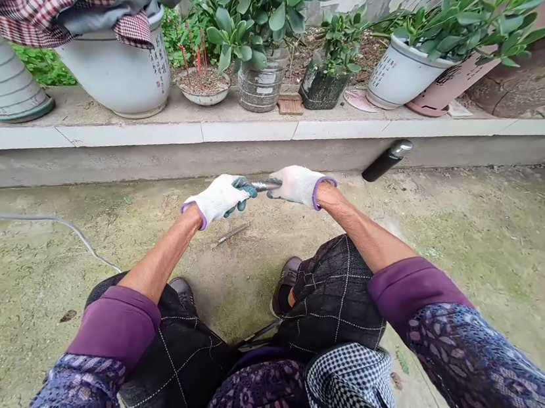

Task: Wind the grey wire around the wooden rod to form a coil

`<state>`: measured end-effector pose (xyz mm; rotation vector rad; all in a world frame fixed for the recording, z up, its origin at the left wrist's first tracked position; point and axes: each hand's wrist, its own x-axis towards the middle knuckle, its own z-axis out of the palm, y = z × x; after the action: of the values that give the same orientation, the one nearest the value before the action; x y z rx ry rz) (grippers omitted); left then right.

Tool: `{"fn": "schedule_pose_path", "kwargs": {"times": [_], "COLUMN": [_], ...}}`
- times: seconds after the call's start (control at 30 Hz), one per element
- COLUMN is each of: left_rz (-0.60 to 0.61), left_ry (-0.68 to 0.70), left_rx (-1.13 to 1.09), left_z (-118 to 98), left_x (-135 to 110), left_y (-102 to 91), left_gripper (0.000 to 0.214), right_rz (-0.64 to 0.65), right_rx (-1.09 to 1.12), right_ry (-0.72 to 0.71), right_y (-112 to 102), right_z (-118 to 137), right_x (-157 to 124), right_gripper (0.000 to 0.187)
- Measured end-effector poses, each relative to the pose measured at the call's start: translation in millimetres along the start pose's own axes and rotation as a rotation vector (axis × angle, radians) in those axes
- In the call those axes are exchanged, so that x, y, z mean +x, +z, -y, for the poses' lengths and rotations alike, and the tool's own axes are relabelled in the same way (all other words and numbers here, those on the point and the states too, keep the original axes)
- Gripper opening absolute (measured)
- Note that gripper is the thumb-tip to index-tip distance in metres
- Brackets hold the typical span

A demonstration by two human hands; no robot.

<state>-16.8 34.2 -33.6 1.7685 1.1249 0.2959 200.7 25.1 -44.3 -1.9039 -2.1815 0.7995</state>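
Both of my hands wear white knit gloves with dark green palms and purple cuffs. My left hand (217, 199) is closed around one end of a short silver metal rod (263, 186), which looks ribbed or threaded. From the other side, my right hand (299, 186) grips the same rod, its fingers mostly hidden behind the glove's back. Only a short stretch of the rod shows between the gloves; its ends are covered. Below my hands, a thin metal rod with a lighter tip (231, 235) lies on the ground.
A black flask (384, 161) with a silver top stands by the low tiled ledge (243, 130). Potted plants and a white pot (112, 71) draped with clothes line the ledge. A grey cable (50, 216) crosses the ground at left. My shoes are just below my hands.
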Motion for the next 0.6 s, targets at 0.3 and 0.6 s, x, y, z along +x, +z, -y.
{"fn": "schedule_pose_path", "kwargs": {"times": [0.3, 0.6], "left_rz": [0.013, 0.026], "left_ry": [0.072, 0.069], "left_rx": [-0.292, 0.016], "left_z": [2, 4], "left_x": [1, 3], "left_y": [-11.1, -24.4], "left_gripper": [0.018, 0.017], "right_rz": [-0.051, 0.431], "right_rx": [0.857, 0.471], "right_ry": [-0.079, -0.128], "right_y": [-14, -9], "right_z": [10, 16], "right_x": [-17, -31], "right_gripper": [0.037, 0.031]}}
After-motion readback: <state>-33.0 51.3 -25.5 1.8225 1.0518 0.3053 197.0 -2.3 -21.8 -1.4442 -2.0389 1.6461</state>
